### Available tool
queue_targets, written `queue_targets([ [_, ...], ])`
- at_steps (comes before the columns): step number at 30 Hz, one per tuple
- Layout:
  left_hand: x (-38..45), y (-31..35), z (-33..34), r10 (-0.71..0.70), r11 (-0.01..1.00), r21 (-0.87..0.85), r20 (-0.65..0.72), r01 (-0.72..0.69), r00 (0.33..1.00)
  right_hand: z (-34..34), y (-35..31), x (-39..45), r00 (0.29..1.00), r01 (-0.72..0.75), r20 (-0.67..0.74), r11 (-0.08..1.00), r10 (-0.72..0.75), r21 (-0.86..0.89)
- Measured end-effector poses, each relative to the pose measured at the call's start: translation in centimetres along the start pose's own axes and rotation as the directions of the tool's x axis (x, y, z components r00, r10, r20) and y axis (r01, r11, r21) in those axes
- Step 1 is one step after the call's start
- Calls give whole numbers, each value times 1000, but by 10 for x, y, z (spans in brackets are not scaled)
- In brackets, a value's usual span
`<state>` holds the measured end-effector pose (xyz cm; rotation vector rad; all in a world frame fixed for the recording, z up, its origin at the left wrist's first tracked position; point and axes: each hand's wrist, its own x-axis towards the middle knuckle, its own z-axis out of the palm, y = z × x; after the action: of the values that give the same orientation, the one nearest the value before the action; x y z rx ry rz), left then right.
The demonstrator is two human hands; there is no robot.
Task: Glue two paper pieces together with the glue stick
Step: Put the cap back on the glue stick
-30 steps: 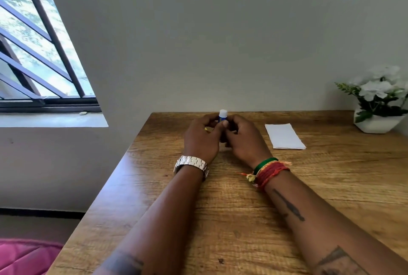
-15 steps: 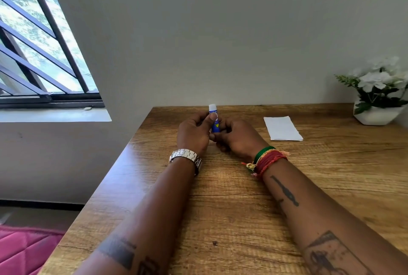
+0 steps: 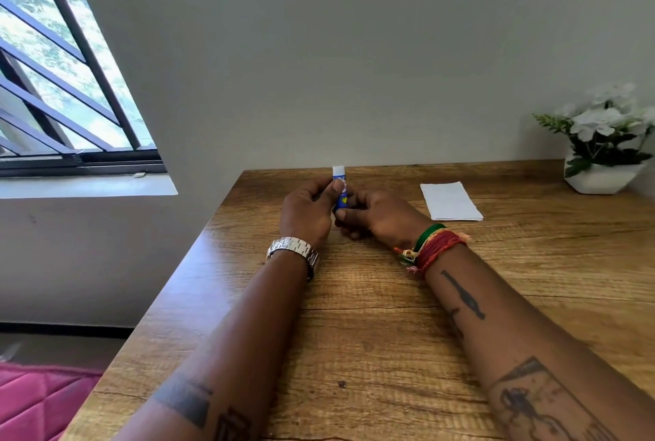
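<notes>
With the left hand (image 3: 307, 212) pinching the upright glue stick (image 3: 340, 192) and the right hand (image 3: 375, 215) gripping its base, just left of the paper (image 3: 450, 200) on the desk (image 3: 354, 316), pull the white cap straight upward, steadying the body

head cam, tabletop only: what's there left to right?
left hand → glue stick → right hand → white paper → potted white flowers
</notes>
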<state>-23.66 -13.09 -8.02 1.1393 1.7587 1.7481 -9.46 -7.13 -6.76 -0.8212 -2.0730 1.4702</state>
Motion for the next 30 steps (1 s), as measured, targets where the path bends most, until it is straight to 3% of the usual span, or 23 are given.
queue_targets([
  [4, -1, 2, 1, 3, 999, -36, 17, -2, 1000, 2, 0, 1, 996, -23, -93, 998, 18, -59],
  [11, 2, -4, 0, 14, 1000, -17, 0, -14, 1000, -2, 0, 3, 999, -33, 15, 999, 33, -8],
  [17, 3, -4, -1, 18, 1000, 1, 18, -18, 1000, -1, 2, 2, 997, -25, -73, 998, 21, -58],
  [21, 2, -3, -2, 13, 1000, 9, 11, -13, 1000, 1, -1, 1, 997, -15, -72, 999, 17, 30],
  [25, 0, -3, -2, 18, 998, 64, 13, -19, 1000, 1, -4, 1, 999, -27, -34, 993, 23, -112],
  [30, -2, 0, -1, 10, 999, 40, 30, -12, 1000, 5, -3, -1, 992, -45, -123, 997, 37, -63],
])
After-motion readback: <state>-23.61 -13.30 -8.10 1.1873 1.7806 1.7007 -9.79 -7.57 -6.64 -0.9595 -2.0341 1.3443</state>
